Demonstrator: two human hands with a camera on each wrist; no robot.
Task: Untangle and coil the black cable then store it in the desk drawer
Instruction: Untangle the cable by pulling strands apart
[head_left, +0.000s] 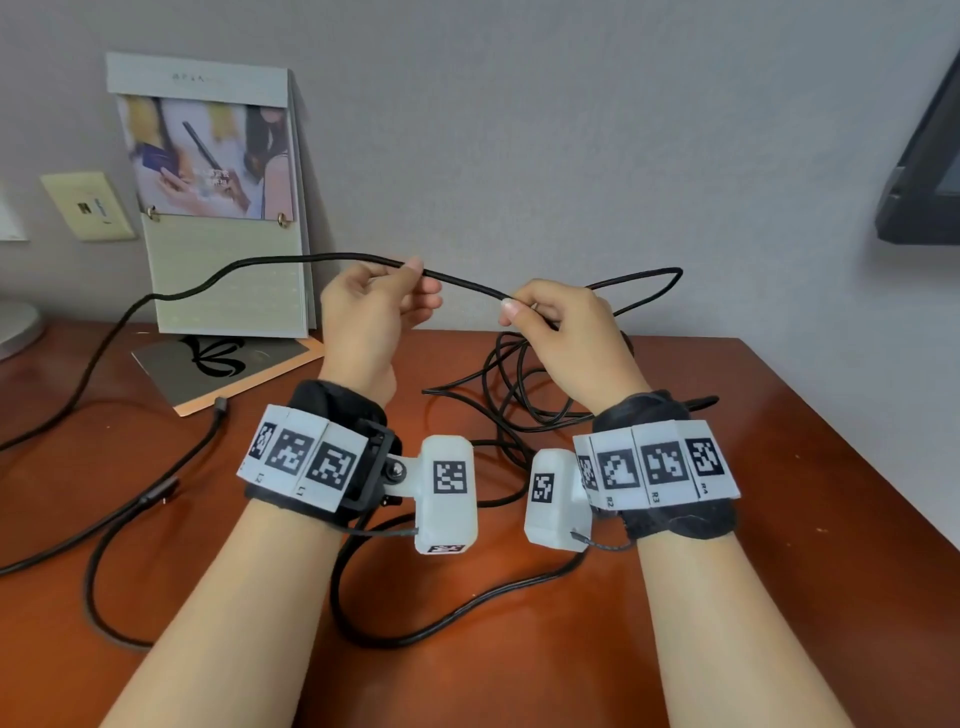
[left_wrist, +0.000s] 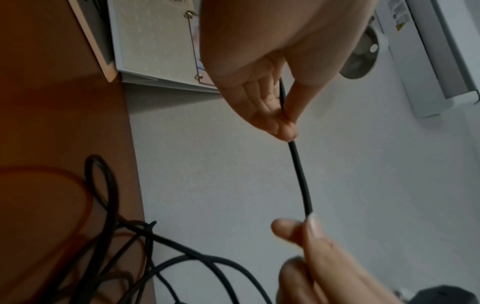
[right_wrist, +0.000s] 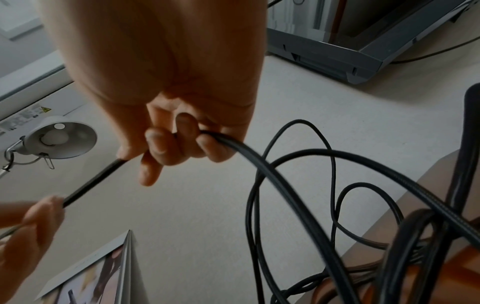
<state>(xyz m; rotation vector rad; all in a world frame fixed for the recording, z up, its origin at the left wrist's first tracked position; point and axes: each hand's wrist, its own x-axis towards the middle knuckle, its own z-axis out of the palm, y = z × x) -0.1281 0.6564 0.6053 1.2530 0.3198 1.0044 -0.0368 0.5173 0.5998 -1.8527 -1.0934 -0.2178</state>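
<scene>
Clearly early on: the left hand and right hand each pinch the black cable, holding a short run between them above the worktop. Most of it lies in a loose tangle below, uncoiled; no drawer shows, so coiling and storing remain

You are at a desk in what looks like an office or hotel room. The reddish wood top meets a plain grey wall. A ringed flip calendar stands against that wall, with a folder lying before it and a wall socket beside it. A dark monitor hangs at right, and a desk lamp shows overhead.
</scene>
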